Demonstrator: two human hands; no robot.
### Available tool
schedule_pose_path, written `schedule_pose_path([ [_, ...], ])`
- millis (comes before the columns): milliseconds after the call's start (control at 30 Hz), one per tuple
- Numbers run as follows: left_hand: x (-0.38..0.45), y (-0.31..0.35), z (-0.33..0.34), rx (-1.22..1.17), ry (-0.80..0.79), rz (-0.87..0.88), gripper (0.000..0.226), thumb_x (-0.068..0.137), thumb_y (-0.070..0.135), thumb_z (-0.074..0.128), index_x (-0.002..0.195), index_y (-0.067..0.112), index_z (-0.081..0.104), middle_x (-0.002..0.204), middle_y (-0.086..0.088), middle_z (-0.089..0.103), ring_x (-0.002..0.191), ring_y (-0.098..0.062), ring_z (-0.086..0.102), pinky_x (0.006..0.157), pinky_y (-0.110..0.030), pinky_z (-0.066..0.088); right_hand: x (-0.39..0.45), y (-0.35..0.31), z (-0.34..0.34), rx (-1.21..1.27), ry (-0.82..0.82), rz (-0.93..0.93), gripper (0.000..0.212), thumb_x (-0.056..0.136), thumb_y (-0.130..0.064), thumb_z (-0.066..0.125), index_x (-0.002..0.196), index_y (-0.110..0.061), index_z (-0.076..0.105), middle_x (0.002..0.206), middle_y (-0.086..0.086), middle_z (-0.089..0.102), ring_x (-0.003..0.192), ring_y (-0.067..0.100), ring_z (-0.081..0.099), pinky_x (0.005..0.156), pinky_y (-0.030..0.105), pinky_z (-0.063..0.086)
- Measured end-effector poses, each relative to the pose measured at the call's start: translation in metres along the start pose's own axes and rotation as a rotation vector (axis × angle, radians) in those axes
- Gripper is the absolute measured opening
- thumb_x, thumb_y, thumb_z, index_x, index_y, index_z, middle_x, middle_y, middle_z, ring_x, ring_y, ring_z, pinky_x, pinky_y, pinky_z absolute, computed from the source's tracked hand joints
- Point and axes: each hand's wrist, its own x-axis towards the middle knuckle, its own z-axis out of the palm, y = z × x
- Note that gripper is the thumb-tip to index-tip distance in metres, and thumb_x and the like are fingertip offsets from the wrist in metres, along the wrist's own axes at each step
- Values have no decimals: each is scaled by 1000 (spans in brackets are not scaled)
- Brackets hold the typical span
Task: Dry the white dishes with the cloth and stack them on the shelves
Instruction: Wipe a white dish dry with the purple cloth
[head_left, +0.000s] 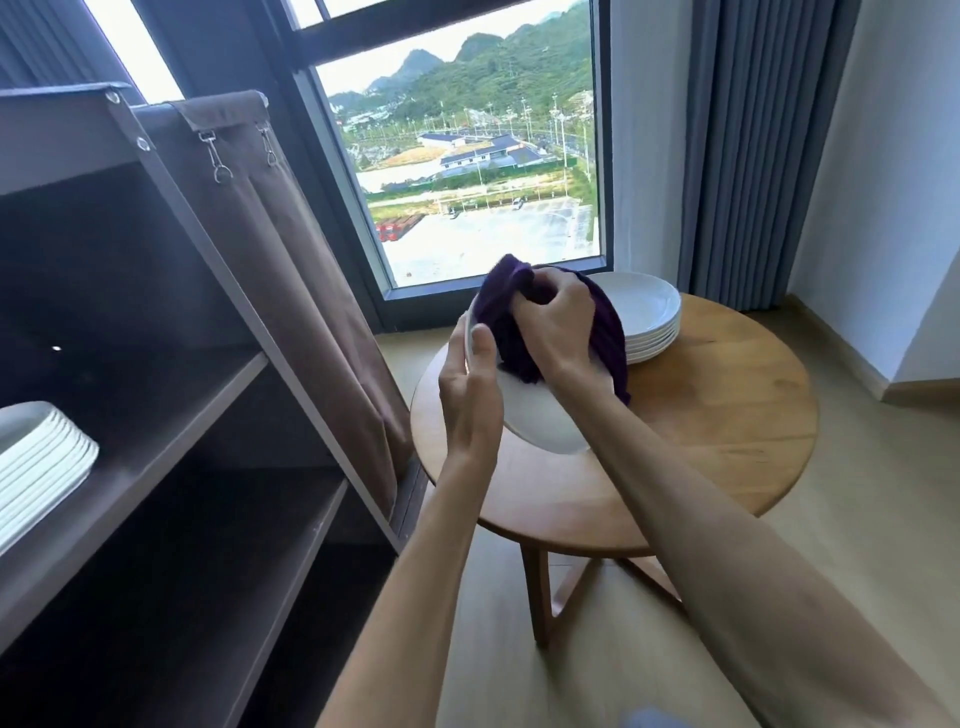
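Observation:
My left hand (470, 395) grips the left rim of a white plate (540, 421), held tilted above the round wooden table (727, 415). A dark purple cloth (501, 312) is bunched in my right hand (556, 327), which presses it against the plate's face and hides most of the plate's upper half. Behind my hands, a stack of several white plates (649, 317) sits at the table's far side. Another stack of white plates (36, 457) rests on the middle shelf (171, 431) of the dark shelf unit at the left.
The shelf unit has a brown fabric cover (291, 249) rolled aside at its right edge, close to the table. A large window (467, 156) is behind the table and grey curtains (748, 156) hang at the right. Lower shelves (249, 551) hold nothing in view.

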Motion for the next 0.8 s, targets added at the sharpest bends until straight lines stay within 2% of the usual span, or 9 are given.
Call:
schedule_pose_path([
  [100,11,11,4,-34,-3,19,57,104,60,37,149,27,49,130,5,65,113,-1,62,76,-8,52,-23,-9,1,383,-179,32,32,92,-22,49,83,4,65,78,16,65,76,17,59,73,39,48],
  [167,17,14,2,-107,33,25,67,98,67,36,138,19,59,117,-1,71,106,-12,68,83,-19,57,-36,-7,-1,457,-294,-5,23,94,-17,52,87,-3,69,82,12,68,79,19,64,74,35,52],
  [233,22,12,-2,-153,63,22,75,92,75,37,119,11,68,99,-3,75,95,-16,73,85,-28,59,-42,-3,-5,309,-395,-137,10,91,-9,64,86,-10,72,81,6,70,79,22,67,74,37,55],
  [300,23,9,-7,-159,104,-27,78,81,85,40,103,16,71,85,2,73,86,-13,72,77,-24,58,-39,2,-12,147,-456,-173,3,85,-8,74,83,-10,72,79,4,71,77,23,68,75,41,56],
  [433,19,2,-12,-129,175,-118,89,72,88,50,135,26,62,102,7,69,98,-11,65,77,-22,50,-40,15,-18,-328,-402,-23,42,71,-44,83,98,-19,64,93,-1,70,95,23,66,88,42,49],
  [567,18,-3,-15,-117,195,-133,78,88,71,57,152,27,47,117,14,60,113,-11,58,79,-19,48,-52,39,-24,-766,-198,-6,69,67,-83,60,111,-30,70,120,7,56,124,32,45,105,47,33],
  [633,18,0,-16,-126,175,-131,80,86,70,59,152,24,48,130,5,62,119,-19,58,93,-30,53,-52,49,-25,-687,-195,81,60,78,-76,55,117,-33,70,123,12,55,126,36,47,110,49,34],
  [700,11,2,-13,-117,155,-130,88,80,74,60,152,24,48,141,1,60,126,-20,57,99,-32,51,-50,54,-22,-514,-190,154,41,91,-54,58,115,-24,72,115,17,57,116,41,53,103,46,42],
  [800,-9,2,-6,-79,139,-89,83,76,76,62,146,32,53,126,-2,69,117,-26,64,74,-26,59,-41,50,-17,-388,-54,57,19,92,-22,61,98,-11,75,102,18,58,111,39,49,100,41,42],
])
